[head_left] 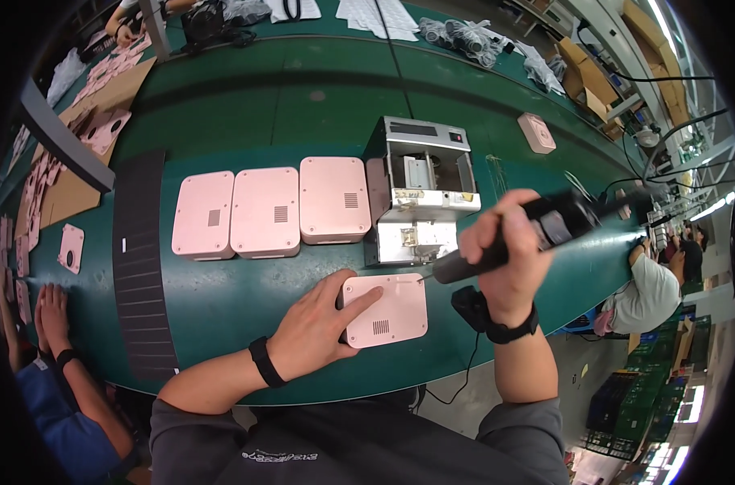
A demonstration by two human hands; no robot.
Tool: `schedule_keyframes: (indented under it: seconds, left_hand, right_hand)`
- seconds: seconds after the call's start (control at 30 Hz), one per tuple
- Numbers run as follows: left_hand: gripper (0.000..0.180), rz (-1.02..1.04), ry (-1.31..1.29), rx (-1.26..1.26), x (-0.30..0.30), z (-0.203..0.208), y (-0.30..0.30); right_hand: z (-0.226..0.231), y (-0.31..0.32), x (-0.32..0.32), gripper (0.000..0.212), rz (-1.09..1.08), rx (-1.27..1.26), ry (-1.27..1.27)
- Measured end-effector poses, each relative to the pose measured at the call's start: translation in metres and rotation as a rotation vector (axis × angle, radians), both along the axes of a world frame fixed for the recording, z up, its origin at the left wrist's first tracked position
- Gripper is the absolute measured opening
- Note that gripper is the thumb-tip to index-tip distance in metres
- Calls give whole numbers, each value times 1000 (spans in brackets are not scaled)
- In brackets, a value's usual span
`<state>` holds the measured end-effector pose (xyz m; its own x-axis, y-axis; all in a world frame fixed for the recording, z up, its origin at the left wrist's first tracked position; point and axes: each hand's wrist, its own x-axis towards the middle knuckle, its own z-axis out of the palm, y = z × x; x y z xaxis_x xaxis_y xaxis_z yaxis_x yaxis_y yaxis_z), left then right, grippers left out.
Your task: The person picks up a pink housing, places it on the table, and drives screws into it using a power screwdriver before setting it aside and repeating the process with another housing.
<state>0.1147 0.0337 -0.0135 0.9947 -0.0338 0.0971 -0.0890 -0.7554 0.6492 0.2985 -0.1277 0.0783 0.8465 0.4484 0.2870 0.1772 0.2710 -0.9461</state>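
Note:
My left hand (311, 315) grips a pink, round-cornered plastic casing (400, 311) on the green table. One finger lies across its top face, and the others hold its left edge. In that face are corner screw holes and a small slotted vent. My right hand (509, 250) is wrapped round a black electric screwdriver (456, 266), tilted with its tip at the casing's upper right corner. Whether the tip sits in the hole there I cannot tell. Beyond the casing stands a silver and black screw feeder (428, 174).
Three similar pink casings (266, 212) stand in a row left of the feeder. A black strip mat (145, 275) lies farther left, beside a co-worker's hands (52, 319). A small pink part (537, 133) rests at the far right. Cables hang on the right.

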Motion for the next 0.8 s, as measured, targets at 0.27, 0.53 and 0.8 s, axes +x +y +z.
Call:
schedule_keyframes:
  seconds: [0.27,0.53,0.8]
  left_hand:
    - [88,14,-15,9,-2,-3,-1]
    - [91,8,-25,10,-2,0,-2]
    - [94,-2,-40,6,-3,-3,1]
  right_hand:
    - [12,-15,-9,24,27,143,-169]
    - [17,10,1,23,-52,8,-137]
    - [9,2,-28,28,138,105,-98]
